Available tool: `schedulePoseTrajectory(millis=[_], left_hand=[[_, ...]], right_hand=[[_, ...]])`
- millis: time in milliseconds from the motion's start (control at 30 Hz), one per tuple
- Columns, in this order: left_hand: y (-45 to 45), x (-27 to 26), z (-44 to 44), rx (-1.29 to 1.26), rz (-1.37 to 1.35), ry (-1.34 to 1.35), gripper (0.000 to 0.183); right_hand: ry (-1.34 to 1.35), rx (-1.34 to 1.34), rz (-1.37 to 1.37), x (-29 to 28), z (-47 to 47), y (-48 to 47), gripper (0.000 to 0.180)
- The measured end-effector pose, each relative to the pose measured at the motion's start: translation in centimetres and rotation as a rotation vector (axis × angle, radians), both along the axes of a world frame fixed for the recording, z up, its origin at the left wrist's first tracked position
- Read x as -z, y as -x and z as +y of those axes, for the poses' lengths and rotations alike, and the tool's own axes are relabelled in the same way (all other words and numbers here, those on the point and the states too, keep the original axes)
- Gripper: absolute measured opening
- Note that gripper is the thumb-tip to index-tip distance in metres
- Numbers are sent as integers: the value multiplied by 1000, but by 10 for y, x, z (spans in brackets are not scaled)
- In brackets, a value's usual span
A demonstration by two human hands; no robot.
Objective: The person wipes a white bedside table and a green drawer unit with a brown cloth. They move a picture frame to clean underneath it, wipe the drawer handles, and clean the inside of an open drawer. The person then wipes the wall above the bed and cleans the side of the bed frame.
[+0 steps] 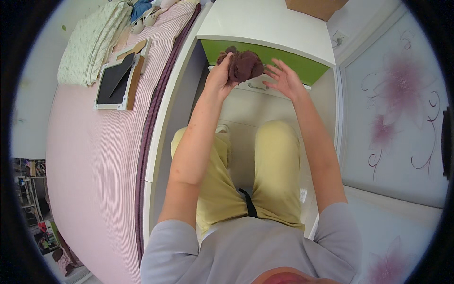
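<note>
My left hand (pixel 221 74) holds a bunched dark brown cloth (pixel 245 65) in front of a low white cabinet (pixel 266 21) with a green drawer front (pixel 301 58). Just to the right of the cloth, my right hand (pixel 283 78) is raised with its fingers spread and nothing in it. Behind the hands, a metal handle (pixel 258 87) shows on a white drawer front below the green one.
On the left, a bed with a pink striped sheet (pixel 95 149) bears picture frames (pixel 114 85), a folded pale green quilt (pixel 92 46) and soft toys (pixel 142 17). A cardboard box (pixel 317 7) stands on the cabinet. Flower-patterned frosted panels (pixel 397 99) rise at right.
</note>
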State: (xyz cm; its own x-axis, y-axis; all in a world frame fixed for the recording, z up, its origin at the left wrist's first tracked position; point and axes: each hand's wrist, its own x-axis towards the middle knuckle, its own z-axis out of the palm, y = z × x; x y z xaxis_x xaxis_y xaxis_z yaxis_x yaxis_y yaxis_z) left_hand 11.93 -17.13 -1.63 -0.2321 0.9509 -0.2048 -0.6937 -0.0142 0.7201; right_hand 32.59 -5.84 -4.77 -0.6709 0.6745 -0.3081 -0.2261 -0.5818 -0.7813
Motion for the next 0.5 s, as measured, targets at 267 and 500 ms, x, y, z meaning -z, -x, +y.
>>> schedulePoseTrajectory(millis=[267, 500], left_hand=[[-2, -8, -16, -17, 185, 81, 47], [11, -28, -15, -218, 929, -46, 54]], right_hand=[[-516, -371, -354, -98, -62, 56, 72], [-545, -195, -390, -92, -72, 87, 55]])
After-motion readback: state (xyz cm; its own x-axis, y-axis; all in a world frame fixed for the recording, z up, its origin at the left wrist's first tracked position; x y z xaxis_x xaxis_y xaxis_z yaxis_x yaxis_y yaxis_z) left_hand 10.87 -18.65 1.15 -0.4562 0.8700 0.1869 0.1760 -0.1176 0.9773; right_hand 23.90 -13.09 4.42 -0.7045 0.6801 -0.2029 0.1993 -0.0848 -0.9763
